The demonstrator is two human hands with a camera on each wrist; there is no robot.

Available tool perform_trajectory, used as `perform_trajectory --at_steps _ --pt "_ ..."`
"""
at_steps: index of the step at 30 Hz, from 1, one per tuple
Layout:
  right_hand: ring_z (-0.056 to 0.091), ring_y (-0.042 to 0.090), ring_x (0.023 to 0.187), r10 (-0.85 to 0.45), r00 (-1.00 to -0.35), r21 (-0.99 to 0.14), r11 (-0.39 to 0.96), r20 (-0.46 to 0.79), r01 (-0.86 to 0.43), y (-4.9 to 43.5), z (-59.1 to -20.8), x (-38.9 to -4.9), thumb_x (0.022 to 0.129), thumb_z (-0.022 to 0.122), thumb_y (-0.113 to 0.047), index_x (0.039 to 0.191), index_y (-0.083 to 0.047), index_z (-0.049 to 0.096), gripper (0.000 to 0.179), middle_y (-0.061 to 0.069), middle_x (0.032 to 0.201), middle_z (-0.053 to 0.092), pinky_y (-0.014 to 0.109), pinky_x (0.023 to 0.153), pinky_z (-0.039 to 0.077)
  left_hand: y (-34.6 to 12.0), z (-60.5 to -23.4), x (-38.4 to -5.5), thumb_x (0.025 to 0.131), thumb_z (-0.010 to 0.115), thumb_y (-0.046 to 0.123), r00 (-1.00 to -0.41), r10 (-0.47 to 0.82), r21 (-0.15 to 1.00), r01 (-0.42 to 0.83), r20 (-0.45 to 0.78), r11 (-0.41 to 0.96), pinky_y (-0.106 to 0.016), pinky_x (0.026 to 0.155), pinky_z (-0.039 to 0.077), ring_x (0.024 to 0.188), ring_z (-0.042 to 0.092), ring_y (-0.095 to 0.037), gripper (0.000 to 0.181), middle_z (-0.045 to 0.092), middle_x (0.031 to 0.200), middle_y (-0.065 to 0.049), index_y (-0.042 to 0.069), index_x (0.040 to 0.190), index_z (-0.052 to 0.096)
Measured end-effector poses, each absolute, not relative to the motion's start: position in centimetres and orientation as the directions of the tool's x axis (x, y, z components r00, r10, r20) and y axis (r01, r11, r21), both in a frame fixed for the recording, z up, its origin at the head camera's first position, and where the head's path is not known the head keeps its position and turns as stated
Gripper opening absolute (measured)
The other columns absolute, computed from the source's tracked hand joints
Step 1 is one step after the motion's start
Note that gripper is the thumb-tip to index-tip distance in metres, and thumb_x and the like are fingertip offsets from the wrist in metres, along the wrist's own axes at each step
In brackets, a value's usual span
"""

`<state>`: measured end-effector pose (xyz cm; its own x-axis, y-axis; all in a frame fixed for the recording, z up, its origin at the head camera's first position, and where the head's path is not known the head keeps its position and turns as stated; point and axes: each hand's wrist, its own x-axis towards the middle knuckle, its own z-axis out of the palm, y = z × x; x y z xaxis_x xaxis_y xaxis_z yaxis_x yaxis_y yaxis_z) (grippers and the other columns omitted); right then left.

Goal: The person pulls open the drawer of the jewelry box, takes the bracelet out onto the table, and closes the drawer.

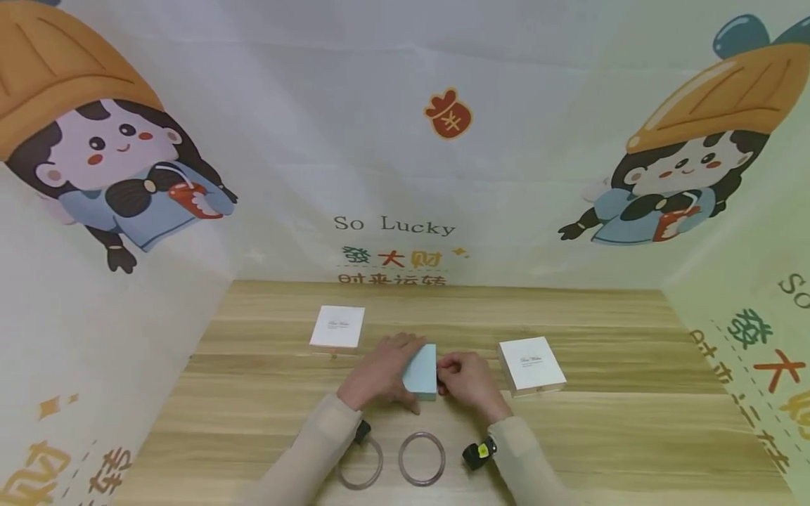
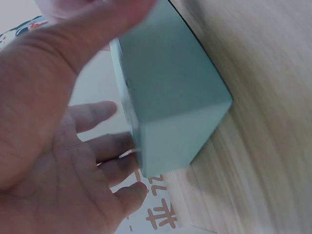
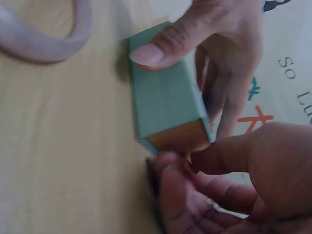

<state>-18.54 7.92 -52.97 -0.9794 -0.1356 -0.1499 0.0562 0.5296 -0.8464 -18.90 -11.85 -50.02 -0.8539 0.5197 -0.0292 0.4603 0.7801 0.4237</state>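
Note:
A light blue-green box lies on the wooden table in front of me. My left hand grips it from the left, the thumb along its near side and the fingers over the far side. At its right end, my right hand has thumb and fingers pinched together. The right wrist view shows the box's brown end face and what seems a small brown pull tab between those fingertips, largely hidden. Two pale purple bangles lie nearer me: one bangle in full, another bangle partly behind the left sleeve.
A white box with small print stands at the back left. A second white box is just right of the right hand. Behind the wooden table rises a printed cloth backdrop, with further cloth at both sides.

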Motion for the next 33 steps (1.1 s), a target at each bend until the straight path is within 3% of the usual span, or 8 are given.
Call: perform_trajectory --at_steps 2,6,10,17,21,26,33 --pt "0.068 0.012 0.074 -0.140 -0.983 -0.823 0.567 -0.118 0.018 8.2 -52.5 -18.7 0.095 0.066 -0.012 0.101 -0.003 0.075 0.014 0.006 0.086 0.075 0.026 0.065 0.054 -11.9 -50.0 -19.0 0.062 0.098 0.042 -0.861 0.508 0.429 0.447 -0.033 0.785 -0.055 0.125 0.027 0.151 0.033 -0.041 0.117 0.041 0.159 -0.022 0.007 0.156 0.039" --pt "0.069 0.018 0.090 -0.153 -0.987 -0.767 0.639 -0.047 -0.062 9.1 -51.4 -19.0 0.095 0.068 -0.020 0.109 -0.006 0.073 0.020 0.006 0.098 0.075 0.035 0.079 0.057 -12.0 -50.0 -18.9 0.066 0.094 0.048 -0.896 0.443 0.479 0.377 -0.027 0.792 -0.057 0.121 0.034 0.154 0.026 -0.040 0.118 0.034 0.163 -0.021 0.011 0.160 0.033" --pt "0.071 0.021 0.098 -0.195 -0.980 -0.751 0.652 -0.029 -0.108 9.9 -50.5 -19.6 0.094 0.071 -0.025 0.119 -0.008 0.071 0.030 0.007 0.107 0.075 0.039 0.085 0.059 -12.1 -50.0 -18.4 0.072 0.090 0.050 -0.940 0.342 0.550 0.286 0.001 0.784 -0.057 0.113 0.044 0.146 0.038 -0.039 0.111 0.036 0.160 -0.022 0.011 0.159 0.035" --pt "0.067 0.028 0.113 -0.343 -0.936 -0.766 0.623 -0.084 -0.160 10.7 -49.5 -20.5 0.095 0.073 -0.025 0.135 -0.010 0.065 0.043 0.012 0.129 0.069 0.046 0.094 0.057 -12.3 -50.2 -16.6 0.084 0.085 0.037 -0.993 0.120 0.723 0.093 0.014 0.685 -0.056 0.111 0.045 0.134 0.050 -0.038 0.089 0.043 0.152 -0.022 0.005 0.154 0.041" --pt "0.065 0.031 0.120 -0.427 -0.900 -0.759 0.612 -0.082 -0.221 10.6 -49.2 -21.2 0.096 0.071 -0.023 0.140 -0.011 0.062 0.047 0.012 0.136 0.066 0.049 0.099 0.054 -12.4 -50.3 -15.6 0.089 0.080 0.030 -1.000 0.003 0.766 0.004 0.003 0.643 -0.054 0.106 0.049 0.127 0.055 -0.037 0.075 0.050 0.143 -0.022 0.001 0.149 0.046" --pt "0.064 0.032 0.122 -0.501 -0.861 -0.761 0.592 -0.089 -0.266 10.3 -49.3 -22.3 0.096 0.069 -0.017 0.140 -0.011 0.061 0.045 0.012 0.137 0.066 0.049 0.103 0.053 -12.5 -50.5 -14.5 0.090 0.079 0.022 -0.996 -0.058 0.800 -0.086 -0.063 0.593 -0.039 0.081 0.052 0.101 0.058 -0.029 0.070 0.056 0.128 -0.022 -0.003 0.146 0.046" --pt "0.067 0.017 0.107 -0.502 -0.854 -0.735 0.630 -0.140 -0.250 9.8 -49.8 -23.5 0.094 0.073 -0.014 0.128 -0.014 0.071 0.034 0.002 0.116 0.074 0.041 0.096 0.055 -12.5 -51.1 -14.1 0.085 0.080 0.005 -0.995 -0.020 0.840 -0.095 -0.100 0.534 -0.031 0.074 0.056 0.093 0.064 -0.023 0.067 0.062 0.118 -0.022 -0.010 0.142 0.048"
